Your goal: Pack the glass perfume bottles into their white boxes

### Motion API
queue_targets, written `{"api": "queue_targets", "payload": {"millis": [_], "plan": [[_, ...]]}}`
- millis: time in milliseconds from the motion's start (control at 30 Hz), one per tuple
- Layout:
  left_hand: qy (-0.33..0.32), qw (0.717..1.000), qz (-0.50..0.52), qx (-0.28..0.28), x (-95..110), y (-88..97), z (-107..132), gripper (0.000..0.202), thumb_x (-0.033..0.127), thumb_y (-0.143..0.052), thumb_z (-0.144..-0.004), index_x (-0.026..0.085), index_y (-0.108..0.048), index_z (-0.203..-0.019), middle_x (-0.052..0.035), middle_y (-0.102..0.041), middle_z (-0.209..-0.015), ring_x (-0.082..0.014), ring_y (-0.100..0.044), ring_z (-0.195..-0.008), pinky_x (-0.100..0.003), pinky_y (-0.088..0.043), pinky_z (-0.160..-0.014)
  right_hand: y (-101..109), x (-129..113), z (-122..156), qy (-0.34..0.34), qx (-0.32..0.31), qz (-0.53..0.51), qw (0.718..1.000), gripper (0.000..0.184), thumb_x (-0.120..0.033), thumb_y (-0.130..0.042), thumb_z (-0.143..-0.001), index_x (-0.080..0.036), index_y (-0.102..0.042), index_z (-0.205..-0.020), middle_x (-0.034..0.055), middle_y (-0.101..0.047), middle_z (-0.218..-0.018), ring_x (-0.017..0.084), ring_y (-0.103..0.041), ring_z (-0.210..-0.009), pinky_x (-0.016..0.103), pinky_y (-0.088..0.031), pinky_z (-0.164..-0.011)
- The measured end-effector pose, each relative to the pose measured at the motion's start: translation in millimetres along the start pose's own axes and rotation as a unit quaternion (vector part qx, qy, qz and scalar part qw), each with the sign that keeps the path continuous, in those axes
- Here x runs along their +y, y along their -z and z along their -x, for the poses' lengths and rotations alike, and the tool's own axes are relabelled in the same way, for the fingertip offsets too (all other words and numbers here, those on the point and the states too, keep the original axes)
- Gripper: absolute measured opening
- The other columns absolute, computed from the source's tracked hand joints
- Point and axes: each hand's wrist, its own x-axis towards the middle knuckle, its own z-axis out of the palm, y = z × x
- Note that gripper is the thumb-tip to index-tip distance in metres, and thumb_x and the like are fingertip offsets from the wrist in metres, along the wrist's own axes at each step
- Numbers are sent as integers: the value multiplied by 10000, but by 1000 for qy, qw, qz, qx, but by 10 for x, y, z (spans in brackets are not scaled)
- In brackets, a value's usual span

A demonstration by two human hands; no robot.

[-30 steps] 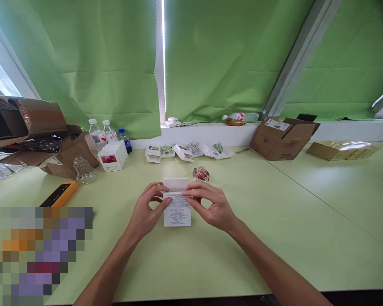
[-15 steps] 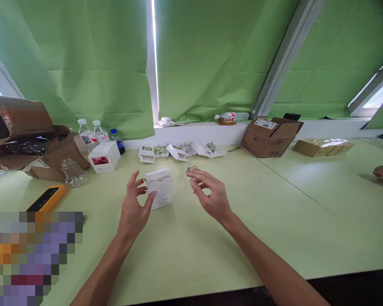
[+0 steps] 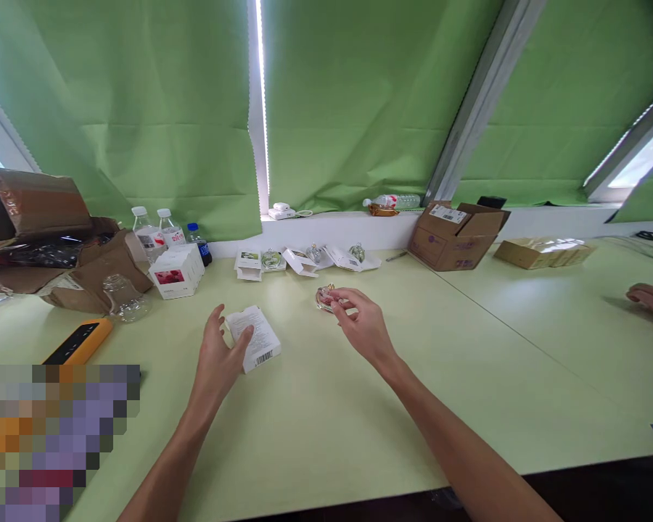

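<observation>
Green fabric curtains point(image 3: 141, 109) hang behind a pale green table point(image 3: 315, 449), where a row of small open white cartons with glass baubles point(image 3: 299, 259) lies along the back and a co-worker's hand point(image 3: 651, 301) rests at the far right edge. The right hand point(image 3: 364, 326) has its fingers curled in a pinch on a round glass ornament with red swirls and a gold cap point(image 3: 325, 298), which sits on the tabletop. The left hand point(image 3: 218, 359) is open, fingers spread, its thumb at the edge of a white rectangular cardboard box with printed text and a barcode point(image 3: 254, 338), lying flat at an angle.
</observation>
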Motion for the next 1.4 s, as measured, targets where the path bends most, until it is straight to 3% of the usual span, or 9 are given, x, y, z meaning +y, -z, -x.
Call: {"api": "queue_targets", "payload": {"millis": [100, 200, 367, 533, 733, 1033, 1400], "plan": [[-82, 993, -70, -36, 9, -42, 40, 496, 463, -564, -830, 228, -485, -1260, -141, -497, -1317, -332, -451, -1239, -514, -410, -972, 1, 81, -38, 3, 10, 17, 1000, 248, -330, -519, -873, -220, -671, -1035, 81, -610, -1150, 181, -621, -828, 304, -559, -588], [-158, 975, -146, -56, -19, -103, 74, 364, 414, -561, -836, 222, -574, -1146, -107, -532, -1294, -324, -378, -1297, -527, -354, -1030, 9, 192, -86, -7, 6, 40, 999, 257, -331, -536, -853, -210, -686, -1023, 108, -574, -1198, 234, -585, -1006, 343, -565, -668], [-172, 964, -188, -80, -166, -138, 54, 294, 294, -468, -882, 211, -576, -1143, -95, -560, -1279, -317, -347, -1326, -524, -351, -1042, -2, 367, -133, -22, -25, 108, 994, 236, -330, -541, -841, -233, -718, -964, 98, -550, -1252, 299, -407, -1262, 468, -476, -906], [-201, 959, -195, -46, -185, -92, 21, 317, 163, -394, -872, 202, -588, -1119, -98, -591, -1221, -301, -435, -1257, -515, -372, -1023, -67, 523, -163, -26, -62, 120, 990, 229, -320, -605, -797, -226, -731, -964, 99, -552, -1252, 301, -461, -1218, 473, -432, -962], [-185, 967, -172, -35, -22, -83, 62, 256, 262, -465, -876, 224, -593, -1094, -78, -591, -1200, -290, -479, -1186, -470, -427, -961, -92, 645, -191, -14, -84, 113, 990, 224, -227, -572, -808, -224, -734, -962, 87, -579, -1184, 246, -585, -1045, 425, -482, -911], [-213, 965, -145, -37, 83, -90, 105, 186, 267, -469, -890, 236, -613, -1003, -56, -624, -1123, -256, -520, -1126, -418, -429, -945, -115, 489, -135, 14, -140, 61, 988, 285, -146, -538, -821, -250, -733, -1002, 81, -560, -1223, 221, -596, -1067, 362, -539, -862], [-214, 964, -133, -79, 123, -100, 129, 179, 292, -458, -903, 235, -618, -958, -54, -651, -1031, -241, -577, -1023, -380, -465, -862, -190, 258, -2, 46, -229, -46, 971, 318, -74, -472, -831, -231, -694, -996, 58, -485, -1375, 202, -530, -1206, 359, -506, -935]]}}
